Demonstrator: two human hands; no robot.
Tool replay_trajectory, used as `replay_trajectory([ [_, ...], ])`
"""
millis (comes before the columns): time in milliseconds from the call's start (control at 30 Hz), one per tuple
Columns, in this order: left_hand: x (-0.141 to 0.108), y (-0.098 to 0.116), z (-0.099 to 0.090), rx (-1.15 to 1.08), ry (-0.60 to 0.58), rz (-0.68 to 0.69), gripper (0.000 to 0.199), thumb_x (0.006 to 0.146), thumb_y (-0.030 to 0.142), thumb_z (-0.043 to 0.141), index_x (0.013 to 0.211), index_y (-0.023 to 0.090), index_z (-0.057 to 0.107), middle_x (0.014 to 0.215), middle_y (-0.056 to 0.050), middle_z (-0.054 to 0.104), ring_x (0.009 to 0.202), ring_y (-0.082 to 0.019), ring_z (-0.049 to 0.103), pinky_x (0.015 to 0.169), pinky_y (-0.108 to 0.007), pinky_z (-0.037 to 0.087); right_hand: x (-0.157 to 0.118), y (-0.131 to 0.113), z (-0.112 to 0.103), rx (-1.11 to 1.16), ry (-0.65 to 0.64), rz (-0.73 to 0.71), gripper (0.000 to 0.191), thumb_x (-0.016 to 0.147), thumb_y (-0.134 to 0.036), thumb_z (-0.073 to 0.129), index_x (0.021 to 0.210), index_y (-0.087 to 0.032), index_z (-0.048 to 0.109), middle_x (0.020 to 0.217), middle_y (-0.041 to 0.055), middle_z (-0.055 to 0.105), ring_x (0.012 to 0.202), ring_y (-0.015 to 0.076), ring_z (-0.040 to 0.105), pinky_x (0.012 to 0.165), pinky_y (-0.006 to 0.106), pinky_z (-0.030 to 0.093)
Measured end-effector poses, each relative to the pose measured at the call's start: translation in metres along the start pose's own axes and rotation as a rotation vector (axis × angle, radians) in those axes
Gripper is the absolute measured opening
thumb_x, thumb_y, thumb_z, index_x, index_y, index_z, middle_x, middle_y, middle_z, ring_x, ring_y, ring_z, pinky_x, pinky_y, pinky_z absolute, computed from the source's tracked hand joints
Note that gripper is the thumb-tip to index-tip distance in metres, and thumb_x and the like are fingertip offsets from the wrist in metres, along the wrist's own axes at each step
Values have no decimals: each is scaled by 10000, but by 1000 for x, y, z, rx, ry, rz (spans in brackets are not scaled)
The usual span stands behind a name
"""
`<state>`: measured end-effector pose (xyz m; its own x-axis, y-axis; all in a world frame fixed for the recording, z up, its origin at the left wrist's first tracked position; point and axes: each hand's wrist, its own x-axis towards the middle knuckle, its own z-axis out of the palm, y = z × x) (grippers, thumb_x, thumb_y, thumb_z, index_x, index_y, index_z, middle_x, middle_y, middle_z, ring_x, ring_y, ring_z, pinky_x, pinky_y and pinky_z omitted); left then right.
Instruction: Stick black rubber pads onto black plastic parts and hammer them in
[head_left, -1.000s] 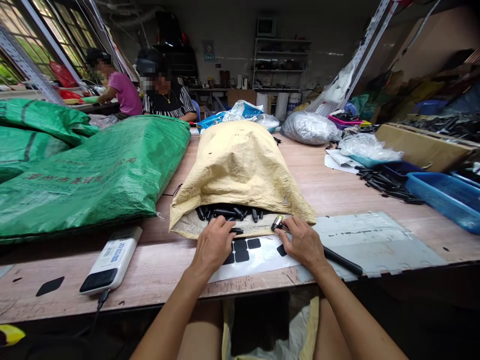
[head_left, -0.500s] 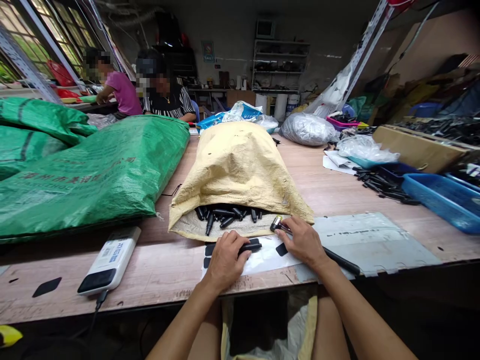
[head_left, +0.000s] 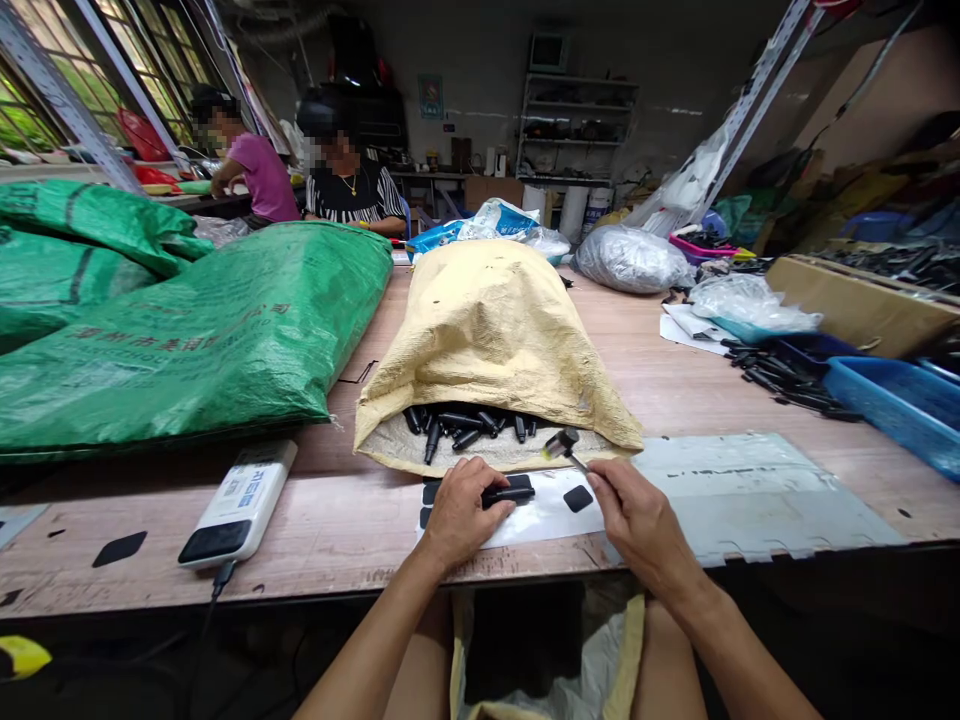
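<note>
My left hand is closed round a black plastic tube that lies across a white sheet at the table's front edge. In my right hand is a small hammer, gripped by its handle; its head is raised and slightly blurred, up and to the right of the tube. Dark rounded pads lie on the sheet, some partly under my left hand. Just beyond, a yellow woven sack lies with its mouth towards me, and several black tubes show inside.
A full green sack and a white power bank with a cable are on the left. To the right are a grey plate, a pile of black parts and a blue tray. Two people sit beyond the sacks.
My right hand has lifted the hammer and turned it, so its handle now points towards my palm. My left hand keeps the tube in place. The whole view has shifted slightly.
</note>
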<state>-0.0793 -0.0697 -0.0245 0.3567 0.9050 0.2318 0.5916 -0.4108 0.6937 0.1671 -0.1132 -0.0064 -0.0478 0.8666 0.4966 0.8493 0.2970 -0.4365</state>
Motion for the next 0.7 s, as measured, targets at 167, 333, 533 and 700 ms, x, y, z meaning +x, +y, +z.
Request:
replay_trajectory([
  [167, -1, -1, 1, 5, 12, -3, 129, 784, 210, 743, 911, 231, 733, 845, -12, 633, 881, -209, 548, 823, -347, 412, -15, -24, 4, 29, -23, -56, 202, 999, -256, 454, 1098, -236, 630, 962, 57, 672, 873, 183, 645, 784, 306, 519],
  [333, -1, -3, 4, -20, 16, -15, 140, 785, 210, 756, 922, 236, 752, 859, -14, 643, 898, -208, 552, 842, -344, 413, -26, -30, 11, -11, 36, -90, 246, 995, -225, 471, 1198, -235, 609, 1007, 69, 668, 925, 191, 651, 822, 312, 516],
  [533, -1, -3, 3, -23, 17, -15, 143, 780, 204, 765, 921, 227, 755, 862, -14, 640, 904, -206, 547, 847, -344, 412, -23, -37, 13, -43, 39, -78, 227, 996, -236, 473, 1163, -236, 627, 988, 63, 673, 895, 190, 655, 783, 305, 515],
  [700, -1, -2, 3, -7, 10, -12, 67, 804, 239, 746, 870, 229, 743, 846, -14, 624, 890, -207, 542, 822, -340, 408, -23, -51, 18, -17, -23, -120, 250, 1001, -227, 452, 1185, -242, 620, 963, 65, 669, 859, 188, 647, 763, 309, 507],
])
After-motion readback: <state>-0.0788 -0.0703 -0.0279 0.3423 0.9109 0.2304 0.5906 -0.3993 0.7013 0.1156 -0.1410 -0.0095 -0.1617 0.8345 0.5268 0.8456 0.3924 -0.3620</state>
